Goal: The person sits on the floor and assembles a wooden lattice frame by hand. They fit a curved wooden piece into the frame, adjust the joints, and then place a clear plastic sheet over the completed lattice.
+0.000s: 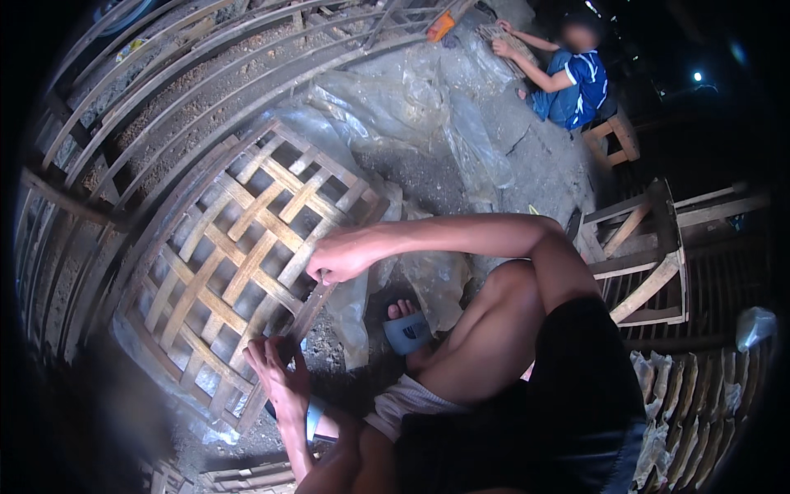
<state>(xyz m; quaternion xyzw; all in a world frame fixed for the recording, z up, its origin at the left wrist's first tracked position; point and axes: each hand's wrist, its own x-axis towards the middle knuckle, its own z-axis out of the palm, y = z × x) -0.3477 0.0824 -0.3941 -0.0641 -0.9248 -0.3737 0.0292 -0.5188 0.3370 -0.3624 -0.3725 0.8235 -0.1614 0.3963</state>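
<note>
The right hand [344,257] is curled closed, gripping the long near edge of a wooden frame [306,317]. The left hand [280,379] lies at the lower end of that same edge, its fingers stretched out and the thumb standing apart; it touches the frame, but I cannot tell whether it grips. Inside the frame is a panel [257,253] of wide tan strips woven over and under one another, with square gaps between them. Frame and panel are slanted in view, left of the person's bent leg.

Just right of the frame, a foot in a grey-blue sandal [407,332] rests on the ground. Crumpled clear plastic sheet [473,140] covers much of the ground beyond the frame. Past the frame's far side runs a curved-looking row of wooden slats [317,68], and an orange thing [441,26] hangs near its upper end.

At the upper right a co-worker [586,90] in a blue shirt sits on a low wooden stool [621,136]. On the right stand a wooden rack [650,288] and, below it, rows of pale, rough strips [671,403].
</note>
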